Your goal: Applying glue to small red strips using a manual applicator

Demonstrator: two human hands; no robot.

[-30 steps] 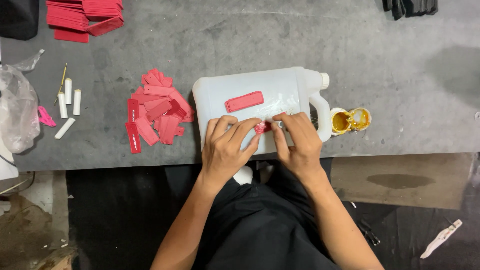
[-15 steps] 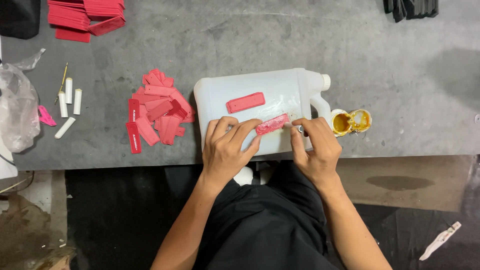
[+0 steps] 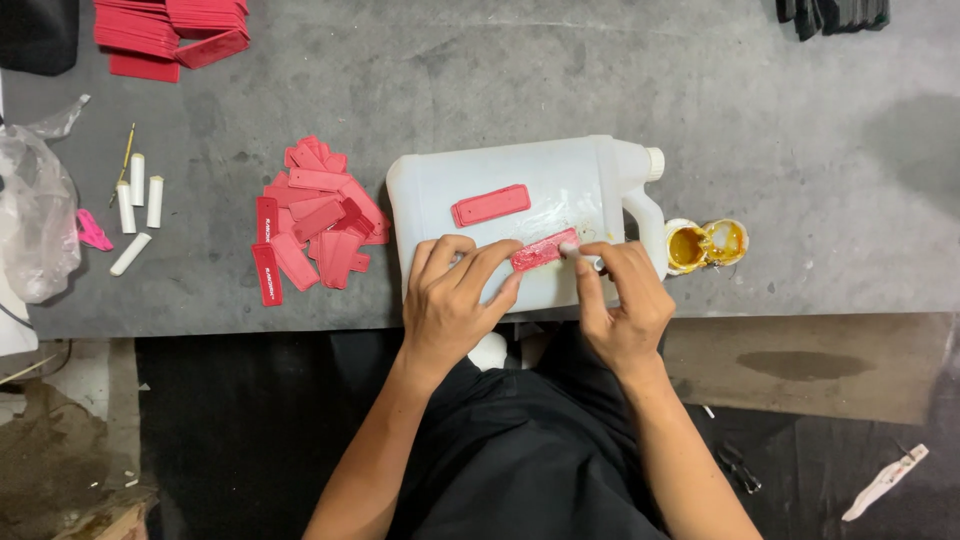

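A white plastic jug (image 3: 560, 180) lies on its side at the grey table's front edge. Two red rectangular pieces rest on its flat side. The upper red piece (image 3: 490, 205) lies free. My left hand (image 3: 455, 295) presses its fingertips on the left end of the lower red piece (image 3: 543, 250). My right hand (image 3: 620, 300) pinches a thin pale stick (image 3: 582, 256) whose tip touches the right end of that piece.
Two small open pots of yellow paste (image 3: 705, 243) stand just right of the jug's handle. A heap of red pieces (image 3: 315, 225) lies left of the jug. Farther left are white cylinders (image 3: 140, 205) and a plastic bag (image 3: 35, 220). Stacked red strips (image 3: 170, 30) sit at the back left.
My right hand has slid to the right off the lower red piece, uncovering it, and now holds the stick at its right end. My left hand has stayed put.
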